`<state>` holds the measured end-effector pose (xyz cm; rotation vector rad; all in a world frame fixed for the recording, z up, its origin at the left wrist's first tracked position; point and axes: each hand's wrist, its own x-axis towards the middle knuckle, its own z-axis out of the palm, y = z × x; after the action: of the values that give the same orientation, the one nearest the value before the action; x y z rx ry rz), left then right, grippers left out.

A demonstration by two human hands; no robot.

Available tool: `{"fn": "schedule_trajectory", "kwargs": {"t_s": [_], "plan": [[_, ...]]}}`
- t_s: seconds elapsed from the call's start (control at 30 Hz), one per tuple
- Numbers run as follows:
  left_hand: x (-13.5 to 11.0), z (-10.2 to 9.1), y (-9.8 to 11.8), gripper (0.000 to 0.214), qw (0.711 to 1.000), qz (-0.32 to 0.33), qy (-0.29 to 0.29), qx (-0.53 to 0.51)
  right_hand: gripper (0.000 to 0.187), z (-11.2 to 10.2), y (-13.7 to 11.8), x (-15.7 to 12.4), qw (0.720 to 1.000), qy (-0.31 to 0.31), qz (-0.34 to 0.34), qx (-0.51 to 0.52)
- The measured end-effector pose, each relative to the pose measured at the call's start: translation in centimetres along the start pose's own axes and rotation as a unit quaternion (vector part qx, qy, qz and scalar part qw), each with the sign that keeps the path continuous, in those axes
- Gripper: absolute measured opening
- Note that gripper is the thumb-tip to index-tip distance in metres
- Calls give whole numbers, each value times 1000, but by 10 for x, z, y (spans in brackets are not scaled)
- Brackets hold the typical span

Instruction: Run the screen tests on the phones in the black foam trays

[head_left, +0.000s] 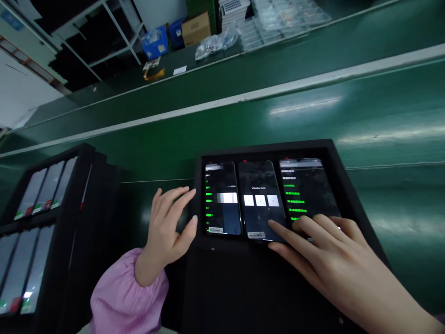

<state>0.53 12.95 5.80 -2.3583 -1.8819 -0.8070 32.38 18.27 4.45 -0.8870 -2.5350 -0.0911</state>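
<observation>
Three smartphones lie side by side in a black foam tray (222,278), their screens lit. On the middle phone (259,183) the screen reads "Vibrator test" above three white squares numbered 1, 2 and 3. Green lines of text show on the left phone (219,178) and the right phone (302,181). My right hand (323,250) is over the lower right of the tray, index fingertip at the middle phone's lower screen; it covers the bottom of the right phone. Beside the tray's left edge, my left hand (170,227) hovers with fingers apart, holding nothing.
At the left, another black tray (52,215) holds several phones in two rows. Beyond the green bench (156,144), a raised ledge carries a blue bin (155,44), a cardboard box (196,30), a plastic bag (217,42) and stacked clear trays (278,23).
</observation>
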Motion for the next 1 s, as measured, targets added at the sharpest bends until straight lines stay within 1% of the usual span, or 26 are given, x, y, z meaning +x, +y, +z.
{"fn": "schedule_trajectory", "kwargs": {"t_s": [0.13,0.23,0.37,0.57,0.67,0.77,0.83,0.93,1.0], "plan": [[-10,4,-1,42,999,-3,-38,-1,40,-1,1,-1,1000,-3,-15,0],[-13,6,4,39,999,6,-48,19,40,-1,1,-2,1000,-8,-17,-1],[-20,2,13,38,998,15,-55,23,38,1,1,-3,1000,-1,-12,-6],[-36,-3,24,39,995,24,-94,29,39,1,1,-1,1000,0,-17,-6],[-37,-2,27,42,995,31,-92,39,39,1,1,-1,1000,-4,-21,-9],[-33,-3,28,42,994,25,-89,65,37,0,0,-1,1000,1,-10,-7],[-32,-6,27,44,995,28,-65,63,35,0,0,-1,1000,4,-5,1],[-31,-11,26,47,998,45,-17,29,34,1,-1,0,1000,7,1,6],[-30,-11,26,45,998,51,-15,19,33,1,-3,1,1000,7,8,5]]}}
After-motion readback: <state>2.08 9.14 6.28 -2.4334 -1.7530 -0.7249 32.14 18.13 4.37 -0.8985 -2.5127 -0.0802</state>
